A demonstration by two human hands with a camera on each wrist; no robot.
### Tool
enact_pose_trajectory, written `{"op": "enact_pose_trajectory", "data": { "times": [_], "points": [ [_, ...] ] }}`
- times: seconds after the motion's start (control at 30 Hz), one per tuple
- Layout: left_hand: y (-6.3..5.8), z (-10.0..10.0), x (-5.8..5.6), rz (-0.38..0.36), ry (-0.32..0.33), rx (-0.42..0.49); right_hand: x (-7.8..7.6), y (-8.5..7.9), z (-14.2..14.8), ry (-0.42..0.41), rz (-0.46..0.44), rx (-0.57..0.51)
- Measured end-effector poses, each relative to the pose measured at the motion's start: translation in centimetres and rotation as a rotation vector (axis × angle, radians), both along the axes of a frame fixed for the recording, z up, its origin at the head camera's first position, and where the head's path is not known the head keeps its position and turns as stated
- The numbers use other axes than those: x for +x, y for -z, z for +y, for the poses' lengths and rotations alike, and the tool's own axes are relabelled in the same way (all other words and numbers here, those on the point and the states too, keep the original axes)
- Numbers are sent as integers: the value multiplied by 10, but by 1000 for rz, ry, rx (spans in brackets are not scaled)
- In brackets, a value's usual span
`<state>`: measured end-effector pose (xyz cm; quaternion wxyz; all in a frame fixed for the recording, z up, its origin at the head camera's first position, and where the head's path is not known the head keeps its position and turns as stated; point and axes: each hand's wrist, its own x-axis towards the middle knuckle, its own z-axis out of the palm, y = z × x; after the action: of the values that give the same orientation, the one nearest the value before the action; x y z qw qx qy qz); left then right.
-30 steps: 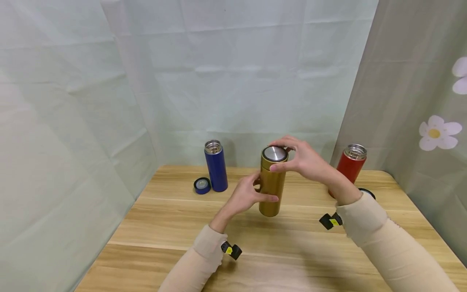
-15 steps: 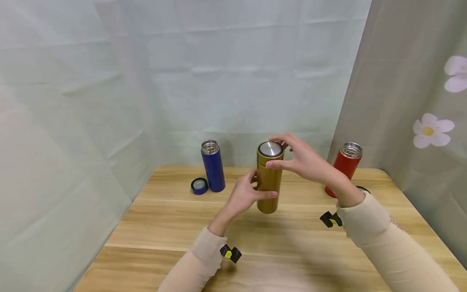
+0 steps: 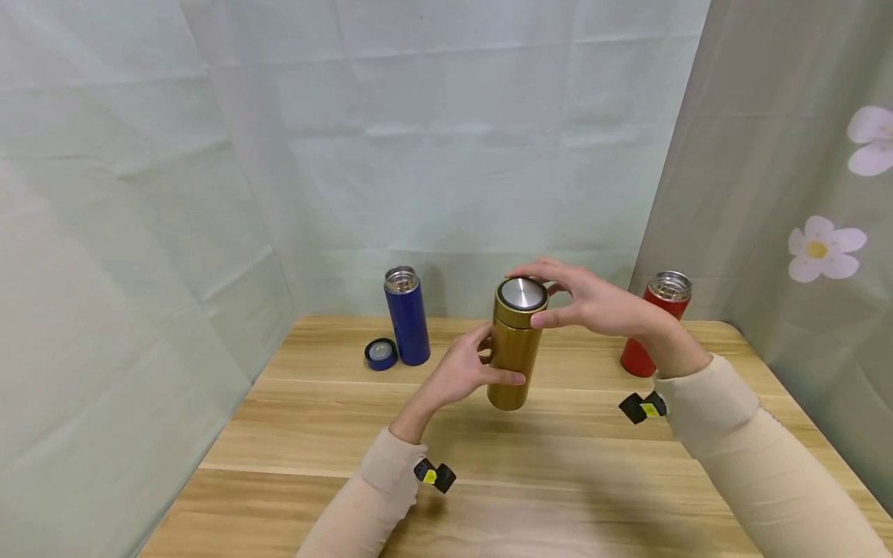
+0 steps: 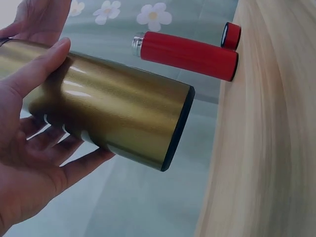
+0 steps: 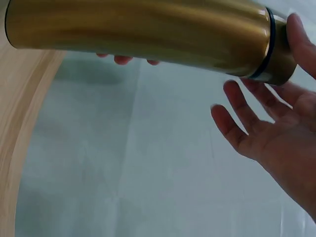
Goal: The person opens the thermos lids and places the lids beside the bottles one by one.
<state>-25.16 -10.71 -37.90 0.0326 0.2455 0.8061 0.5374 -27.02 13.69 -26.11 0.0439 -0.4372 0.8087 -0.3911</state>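
A gold thermos bottle (image 3: 512, 360) with a brushed-metal lid top (image 3: 523, 294) is held off the table, leaning slightly. My left hand (image 3: 456, 372) grips its body, thumb on the near side and fingers behind. Up at the lid, my right hand (image 3: 586, 302) has thumb and fingers around the rim. The left wrist view shows the bottle's dark base (image 4: 178, 129) raised clear of the wood. In the right wrist view a dark ring (image 5: 266, 47) runs between body and lid, and several fingers of the right hand (image 5: 281, 133) spread beside the lid.
On the wooden table (image 3: 314, 434), an uncapped blue thermos (image 3: 409, 325) stands back left beside its blue lid (image 3: 380, 354). An uncapped red thermos (image 3: 636, 356) stands back right, partly behind my right arm, its red lid (image 4: 232, 35) close by. Pale curtains (image 3: 446, 155) hang behind.
The right hand has turned around the lid, its thumb shifting right and the wrist moving outward. The gold thermos rose slightly, then dipped and tilted a little. The left hand keeps its grip.
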Motion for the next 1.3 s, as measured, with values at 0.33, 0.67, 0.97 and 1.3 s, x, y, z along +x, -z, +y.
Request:
{"op": "enact_pose_trajectory", "data": {
  "times": [0.33,0.67,0.97,1.3],
  "points": [
    [5,-2,-1,-13,-36,6,13,2,-14,208,68,73],
    [6,-2,-2,-1,-21,11,7,-6,-10,68,40,51],
    [6,-1,0,-28,-19,6,8,-8,-4,58,-4,121],
    [7,0,-2,-27,-32,31,12,-3,-17,247,93,68]
  ]
}}
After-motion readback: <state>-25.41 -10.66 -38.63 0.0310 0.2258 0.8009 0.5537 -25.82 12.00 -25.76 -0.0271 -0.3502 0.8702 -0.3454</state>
